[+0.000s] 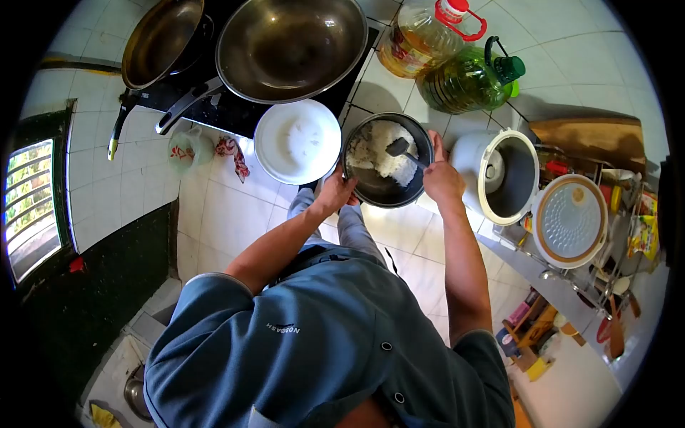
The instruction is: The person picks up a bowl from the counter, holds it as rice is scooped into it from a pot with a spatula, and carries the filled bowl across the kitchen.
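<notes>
My left hand [337, 191] grips the lower left side of a dark metal rice cooker inner pot [367, 187]. White rice [391, 143] lies in the pot, heaped toward one side. My right hand [444, 177] is closed around the pot's right side, fingers along the outer wall. A dark spoon [399, 148] rests on the rice, its handle running to my right thumb; whether the thumb presses it I cannot tell. Just left of the pot, close to my left hand, is a white bowl [298, 118] with a few pale bits inside.
A large pan [289, 50] and a smaller pan [160, 43] sit on the black stove. Behind the pot stand two oil bottles [417, 46] [467, 82]. To the right are the open rice cooker [477, 171], its lid [571, 221] and a cluttered rack [606, 278].
</notes>
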### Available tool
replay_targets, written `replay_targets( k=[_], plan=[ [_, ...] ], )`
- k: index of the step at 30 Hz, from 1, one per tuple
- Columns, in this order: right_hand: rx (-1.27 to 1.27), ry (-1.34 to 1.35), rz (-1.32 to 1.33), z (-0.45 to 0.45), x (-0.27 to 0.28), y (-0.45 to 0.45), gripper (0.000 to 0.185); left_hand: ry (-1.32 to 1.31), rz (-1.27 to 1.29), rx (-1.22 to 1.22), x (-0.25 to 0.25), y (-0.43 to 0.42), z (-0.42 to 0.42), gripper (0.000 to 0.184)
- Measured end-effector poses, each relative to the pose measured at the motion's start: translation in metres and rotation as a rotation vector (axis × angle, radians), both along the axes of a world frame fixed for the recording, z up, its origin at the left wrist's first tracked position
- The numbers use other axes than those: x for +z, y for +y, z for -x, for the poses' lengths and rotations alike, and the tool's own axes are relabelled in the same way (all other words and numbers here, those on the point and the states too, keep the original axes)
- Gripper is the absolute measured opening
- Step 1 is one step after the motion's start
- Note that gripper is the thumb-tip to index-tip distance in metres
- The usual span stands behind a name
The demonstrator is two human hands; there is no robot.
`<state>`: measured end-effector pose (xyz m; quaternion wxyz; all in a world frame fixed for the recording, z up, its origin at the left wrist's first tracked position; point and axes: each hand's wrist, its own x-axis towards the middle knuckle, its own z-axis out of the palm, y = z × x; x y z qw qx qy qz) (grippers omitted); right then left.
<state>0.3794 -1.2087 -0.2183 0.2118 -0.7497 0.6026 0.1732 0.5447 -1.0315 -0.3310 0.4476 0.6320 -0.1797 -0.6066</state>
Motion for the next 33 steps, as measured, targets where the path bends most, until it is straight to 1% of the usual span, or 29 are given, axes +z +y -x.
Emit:
replay_targets(
  k=[1, 2, 3, 5, 6, 8, 9, 10, 11, 12, 13, 14, 15, 17, 18, 19, 22, 25, 27, 29, 33],
  plan=[
    [-0.017, -0.042, 0.006, 0.0, -0.001, 0.0, 0.084, 0.0, -0.001, 0.001, -0.001, -0.001, 0.002, 0.06],
    [-0.037, -0.085, 0.012, 0.001, -0.002, 0.0, 0.088, -0.017, -0.004, 0.025, -0.002, -0.001, 0.003, 0.056],
    [-0.038, -0.086, 0.011, 0.002, -0.003, -0.001, 0.088, -0.034, -0.007, 0.048, 0.002, -0.002, 0.003, 0.052],
    [-0.093, -0.066, -0.045, 0.002, -0.004, -0.004, 0.073, -0.017, -0.019, 0.057, 0.005, -0.004, 0.003, 0.05],
    [-0.09, -0.071, -0.044, 0.004, -0.007, -0.005, 0.073, 0.004, -0.029, 0.066, 0.008, -0.006, 0.003, 0.048],
    [0.001, -0.071, -0.009, 0.012, -0.016, -0.003, 0.061, -0.027, -0.039, 0.06, 0.015, -0.007, 0.002, 0.046],
    [0.002, -0.072, -0.008, 0.013, -0.016, -0.002, 0.061, -0.053, -0.05, 0.052, 0.018, -0.008, 0.002, 0.044],
    [-0.014, -0.022, -0.054, 0.014, -0.016, -0.002, 0.045, -0.053, -0.049, 0.053, 0.019, -0.009, 0.003, 0.044],
    [-0.029, 0.028, -0.101, 0.015, -0.015, -0.001, 0.032, -0.05, -0.041, 0.064, 0.019, -0.009, 0.003, 0.042],
    [-0.027, 0.028, -0.099, 0.02, -0.022, 0.001, 0.032, -0.047, -0.034, 0.075, 0.02, -0.009, 0.003, 0.041],
    [-0.093, -0.063, -0.086, 0.027, -0.036, 0.004, 0.025, -0.046, -0.033, 0.078, 0.019, -0.009, 0.003, 0.041],
    [-0.159, -0.155, -0.074, 0.035, -0.05, 0.008, 0.025, -0.05, -0.029, 0.07, 0.019, -0.009, 0.003, 0.04],
    [-0.154, -0.154, -0.074, 0.04, -0.057, 0.01, 0.025, -0.055, -0.026, 0.063, 0.019, -0.009, 0.003, 0.04],
    [-0.18, -0.319, -0.118, 0.048, -0.072, 0.013, 0.027, -0.072, -0.029, 0.067, 0.022, -0.011, 0.002, 0.039],
    [-0.135, -0.367, -0.069, 0.049, -0.077, 0.016, 0.028, -0.087, -0.035, 0.066, 0.022, -0.011, 0.003, 0.039],
    [-0.132, -0.362, -0.073, 0.051, -0.084, 0.018, 0.028, -0.083, -0.04, 0.069, 0.019, -0.01, 0.003, 0.039],
    [-0.201, -0.499, -0.109, 0.052, -0.096, 0.026, 0.028, -0.079, -0.058, 0.044, 0.016, -0.009, 0.003, 0.04],
    [-0.208, -0.457, -0.126, 0.042, -0.092, 0.033, 0.028, -0.068, -0.083, 0.089, 0.028, -0.012, 0.006, 0.039],
    [-0.204, -0.486, -0.074, 0.035, -0.089, 0.044, 0.027, -0.051, -0.085, 0.106, 0.019, -0.011, 0.007, 0.036],
    [-0.127, -0.448, -0.003, 0.03, -0.084, 0.053, 0.026, -0.048, -0.105, 0.097, 0.017, -0.01, 0.006, 0.033],
    [-0.169, -0.464, -0.05, 0.032, -0.079, 0.067, 0.026, -0.038, -0.095, 0.101, 0.013, -0.009, 0.007, 0.03]
  ],
)
